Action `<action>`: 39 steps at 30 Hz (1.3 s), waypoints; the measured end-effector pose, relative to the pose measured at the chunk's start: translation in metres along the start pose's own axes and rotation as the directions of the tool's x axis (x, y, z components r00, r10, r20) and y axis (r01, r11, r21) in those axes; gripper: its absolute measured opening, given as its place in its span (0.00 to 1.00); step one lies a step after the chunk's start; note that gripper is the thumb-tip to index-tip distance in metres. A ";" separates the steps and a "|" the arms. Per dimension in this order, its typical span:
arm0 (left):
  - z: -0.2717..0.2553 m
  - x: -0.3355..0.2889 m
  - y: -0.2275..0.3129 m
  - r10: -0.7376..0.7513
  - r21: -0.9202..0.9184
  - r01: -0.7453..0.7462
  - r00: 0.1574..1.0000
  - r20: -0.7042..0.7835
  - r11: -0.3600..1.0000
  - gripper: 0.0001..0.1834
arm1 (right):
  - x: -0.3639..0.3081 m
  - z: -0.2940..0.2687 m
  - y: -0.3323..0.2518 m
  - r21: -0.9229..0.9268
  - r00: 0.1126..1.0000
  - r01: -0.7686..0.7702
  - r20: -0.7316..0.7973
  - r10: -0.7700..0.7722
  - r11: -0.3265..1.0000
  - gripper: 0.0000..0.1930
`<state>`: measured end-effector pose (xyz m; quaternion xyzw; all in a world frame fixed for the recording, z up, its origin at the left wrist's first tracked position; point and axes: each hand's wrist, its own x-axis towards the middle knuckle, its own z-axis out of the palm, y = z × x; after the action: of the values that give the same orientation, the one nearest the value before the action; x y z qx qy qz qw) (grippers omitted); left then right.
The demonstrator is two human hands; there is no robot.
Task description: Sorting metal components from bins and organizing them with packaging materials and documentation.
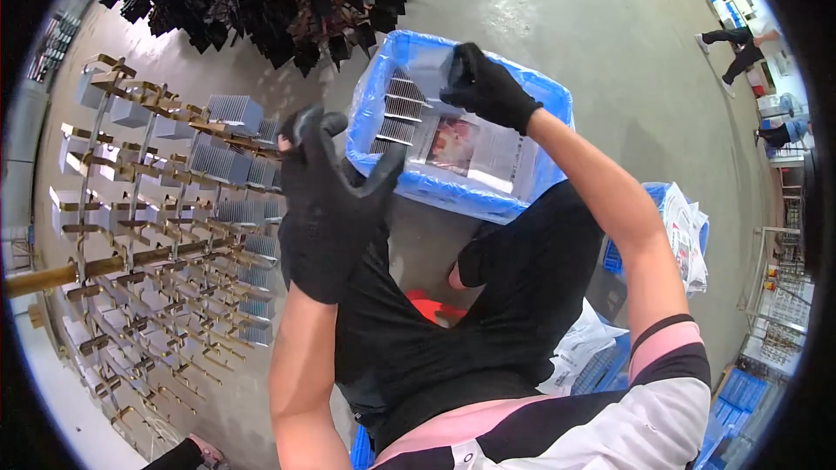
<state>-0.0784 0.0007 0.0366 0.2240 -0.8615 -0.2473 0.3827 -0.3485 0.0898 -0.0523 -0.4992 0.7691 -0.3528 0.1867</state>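
Both my hands wear black gloves. My right hand (488, 89) is closed over the far side of a blue plastic crate, pinching a smooth grey metal piece (427, 74) partly blurred by motion. Inside the crate, which has a clear plastic liner (409, 184), finned metal heat sinks (401, 109) stand in a row at the left beside printed newspaper (514, 152). My left hand (326, 200) is raised between the crate and a hanging rack, thumb spread away from bent fingers, with nothing visible in it.
At left, a metal hook rack (131, 261) carries several grey finned heat sinks (228, 113) on its upper and right parts. Dark parts (261, 0) hang in a dense cluster at the far left. Another blue crate with papers (684, 235) stands at right. People walk at far right.
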 end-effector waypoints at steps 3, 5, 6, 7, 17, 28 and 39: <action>0.007 0.003 -0.014 0.008 -0.013 -0.007 0.999 0.034 1.000 0.23 | 0.019 0.036 0.116 -0.381 0.961 0.149 0.273 -0.043 0.912 0.24; 0.011 0.005 -0.019 -0.007 -0.008 0.007 0.996 0.089 1.000 0.21 | 0.011 0.064 0.152 -0.480 0.945 0.146 0.326 0.021 0.865 0.22; 0.012 0.005 -0.022 -0.013 0.000 0.013 0.995 0.098 1.000 0.21 | 0.010 0.080 0.161 -0.558 0.924 0.165 0.377 0.071 0.813 0.20; 0.012 0.004 -0.024 -0.026 -0.005 0.027 0.993 0.113 1.000 0.21 | 0.010 0.093 0.163 -0.549 0.921 0.165 0.382 0.070 0.819 0.20; 0.016 0.013 -0.021 -0.158 -0.052 0.169 0.971 0.180 0.984 0.19 | 0.021 0.158 0.179 -0.636 0.985 0.010 0.137 0.101 0.771 0.22; 0.019 0.008 -0.032 -0.021 0.007 0.020 0.995 0.093 1.000 0.12 | 0.033 0.134 0.155 -0.694 0.982 0.003 0.140 0.130 0.720 0.19; -0.093 -0.170 -0.116 -0.577 -0.016 0.581 0.806 -0.131 0.814 0.16 | -0.003 -0.025 0.062 -0.429 0.983 0.177 0.126 -0.135 0.886 0.17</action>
<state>0.1191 -0.0148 -0.0717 0.4962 -0.7285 -0.3264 0.3415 -0.4026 0.1172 -0.0807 -0.6042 0.7766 -0.1612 0.0758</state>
